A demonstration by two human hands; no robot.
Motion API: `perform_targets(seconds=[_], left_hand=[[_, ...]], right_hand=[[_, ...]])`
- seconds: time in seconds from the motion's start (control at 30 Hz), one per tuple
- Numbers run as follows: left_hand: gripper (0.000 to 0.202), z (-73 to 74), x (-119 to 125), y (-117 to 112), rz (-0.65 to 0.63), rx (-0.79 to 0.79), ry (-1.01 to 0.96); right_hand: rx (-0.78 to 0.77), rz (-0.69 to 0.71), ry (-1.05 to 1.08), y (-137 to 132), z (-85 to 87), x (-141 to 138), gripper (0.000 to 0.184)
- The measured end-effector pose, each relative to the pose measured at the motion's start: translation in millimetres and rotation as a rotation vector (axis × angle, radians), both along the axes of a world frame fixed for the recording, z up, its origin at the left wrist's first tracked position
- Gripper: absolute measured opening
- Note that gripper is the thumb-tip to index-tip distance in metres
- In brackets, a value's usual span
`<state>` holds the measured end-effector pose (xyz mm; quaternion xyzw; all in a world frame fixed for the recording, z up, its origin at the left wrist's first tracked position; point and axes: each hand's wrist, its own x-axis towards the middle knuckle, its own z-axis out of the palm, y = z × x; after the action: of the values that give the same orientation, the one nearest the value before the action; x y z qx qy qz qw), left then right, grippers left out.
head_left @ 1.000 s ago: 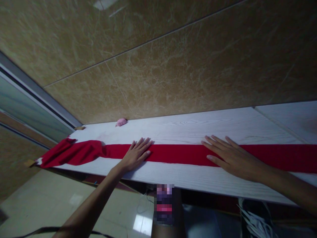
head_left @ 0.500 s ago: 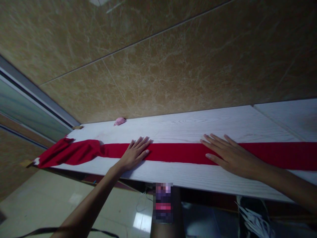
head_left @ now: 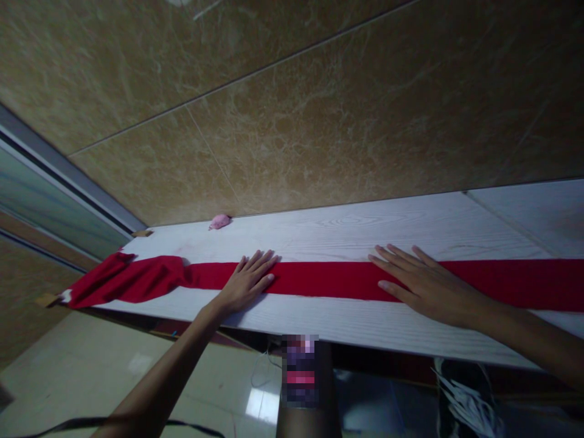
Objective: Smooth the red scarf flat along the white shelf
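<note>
A long strip of red cloth [head_left: 328,280] runs across the white wood-grain tabletop [head_left: 347,228]. Its left end is bunched and wrinkled, while the stretch between my hands lies flat and smooth. My left hand [head_left: 250,281] rests palm down on the strip, fingers stretched toward the wall. Farther right, my right hand [head_left: 417,281] lies flat over the strip too, fingers spread and pointing left, with its tips reaching past the far edge of the cloth. Neither hand grips anything.
A small pink lump [head_left: 220,222] sits against the tiled wall [head_left: 292,134] at the back. The metal frame [head_left: 77,170] stands at the left. Below the front edge are a pixelated patch [head_left: 300,371] and a dark item with white strings [head_left: 465,392].
Both hands keep their places on the red cloth. The whole view has shifted very slightly.
</note>
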<state>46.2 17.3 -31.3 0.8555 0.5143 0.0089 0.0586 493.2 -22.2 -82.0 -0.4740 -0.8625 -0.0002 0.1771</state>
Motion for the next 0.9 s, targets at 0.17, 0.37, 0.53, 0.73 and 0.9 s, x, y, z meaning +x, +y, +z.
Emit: perform_targets(seconds=[0.17, 0.37, 0.53, 0.73, 0.9], left_hand=[[0.057, -2.6, -2.2, 1.4, -0.014, 0.024, 0.009], [0.057, -3.2, -3.9, 2.1, -0.027, 0.029, 0.006], [0.057, -3.2, -3.1, 1.8, -0.013, 0.023, 0.005], [0.057, -4.7, -4.3, 2.6, -0.027, 0.033, 0.013], [0.059, -3.5, -3.0, 2.3, -0.007, 0.015, 0.003]], right_hand=[[-0.022, -0.008, 0.018, -0.8, 2.5, -0.6, 0.059], [-0.016, -0.001, -0.012, -0.9, 4.8, -1.3, 0.063], [-0.010, 0.009, -0.022, -0.2, 5.7, -1.0, 0.064], [0.004, 0.005, -0.011, -0.7, 5.8, -1.8, 0.063], [-0.012, -0.004, -0.014, -1.3, 8.0, -3.1, 0.064]])
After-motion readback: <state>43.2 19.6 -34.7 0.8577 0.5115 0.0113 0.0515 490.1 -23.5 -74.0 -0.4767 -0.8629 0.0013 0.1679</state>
